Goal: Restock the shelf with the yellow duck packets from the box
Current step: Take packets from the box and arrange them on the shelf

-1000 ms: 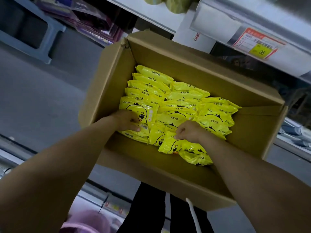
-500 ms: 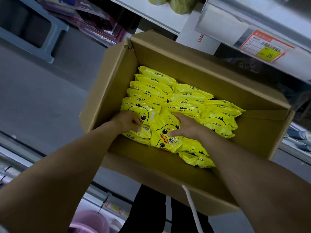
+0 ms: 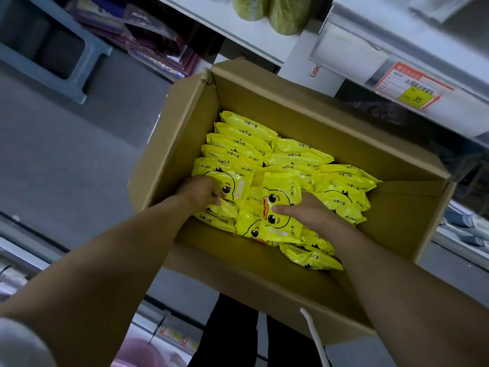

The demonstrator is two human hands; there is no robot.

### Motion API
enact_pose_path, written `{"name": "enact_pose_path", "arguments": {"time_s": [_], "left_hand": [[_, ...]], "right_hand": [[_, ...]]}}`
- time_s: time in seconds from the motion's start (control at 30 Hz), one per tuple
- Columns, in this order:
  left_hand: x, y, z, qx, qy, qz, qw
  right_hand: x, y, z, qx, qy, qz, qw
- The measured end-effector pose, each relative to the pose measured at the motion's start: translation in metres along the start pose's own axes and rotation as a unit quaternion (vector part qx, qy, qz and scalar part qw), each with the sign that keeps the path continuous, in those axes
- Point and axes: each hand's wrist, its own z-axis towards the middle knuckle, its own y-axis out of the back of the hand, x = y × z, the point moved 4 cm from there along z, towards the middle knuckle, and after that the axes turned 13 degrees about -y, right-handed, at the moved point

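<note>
Pinching a duck packet (image 3: pixel 281 223) with the thumb laid flat across its printed face, the right hand (image 3: pixel 309 213) reaches into the cardboard box (image 3: pixel 182 133) from the near right. Its other fingers sit behind the wrapper, out of sight. The forearm slopes down over the box's near wall.

The left hand (image 3: pixel 198 193) comes in from the near left, wrist just inside the left wall. Its fingers curl onto the front packet (image 3: pixel 225 178) of the left-hand row and grip it beside the duck's eye.

The held duck packet sits in the middle of the box, tipped up above its neighbours with its face to the camera. Its long axis runs near to far, with the brand-name end at the far side and the duck lying sideways.

The remaining packets (image 3: pixel 296 154) stand on edge in rows that step back toward the far wall, their long axes running roughly left to right. Bare cardboard shows between the right-hand row and the right wall, and along the foot of the near wall. The left flap (image 3: pixel 156 157) stands up and outward, and the right flap (image 3: pixel 412 186) folds inward over that corner.

A white shelf (image 3: pixel 246 33) runs just beyond the far wall. A shelf rail carrying a red and yellow price tag (image 3: pixel 414 87) overhangs the far right. Grey floor (image 3: pixel 79 154) lies open to the left of the box.
</note>
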Motion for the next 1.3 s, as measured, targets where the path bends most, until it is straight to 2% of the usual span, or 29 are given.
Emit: {"name": "enact_pose_path", "arguments": {"time_s": [0.17,0.27,0.37,0.57,0.77,0.87,0.97,1.07,1.17,1.3], "left_hand": [[-0.019,0.022,-0.009,0.014,-0.039,-0.009,0.999],[-0.038,0.043,-0.02,0.028,-0.078,-0.003,0.997],[-0.057,0.059,-0.032,0.034,-0.112,-0.049,0.992],[-0.118,0.082,-0.06,0.008,-0.094,-0.154,0.984],[-0.189,0.094,-0.106,-0.01,-0.042,-0.294,0.955],[-0.22,0.091,-0.133,0.053,-0.034,-0.357,0.932],[-0.246,0.086,-0.152,0.131,-0.083,-0.433,0.888],[-0.278,0.081,-0.175,0.16,-0.137,-0.412,0.886],[-0.316,0.075,-0.194,0.149,-0.158,-0.362,0.906],[-0.381,0.066,-0.224,0.087,-0.179,-0.297,0.934]], "right_hand": [[-0.015,0.015,-0.027,-0.023,0.041,0.0,0.999],[-0.024,0.027,-0.05,-0.073,0.032,0.031,0.996],[-0.029,0.037,-0.069,-0.111,0.046,0.064,0.991],[-0.03,0.062,-0.121,-0.148,0.087,0.106,0.979],[-0.046,0.081,-0.189,-0.178,0.134,0.128,0.966],[-0.056,0.092,-0.222,-0.188,0.155,0.151,0.958],[-0.069,0.105,-0.247,-0.207,0.177,0.179,0.945],[-0.087,0.12,-0.268,-0.21,0.202,0.211,0.933],[-0.112,0.137,-0.291,-0.203,0.217,0.226,0.928],[-0.163,0.167,-0.33,-0.196,0.247,0.217,0.924]]}}
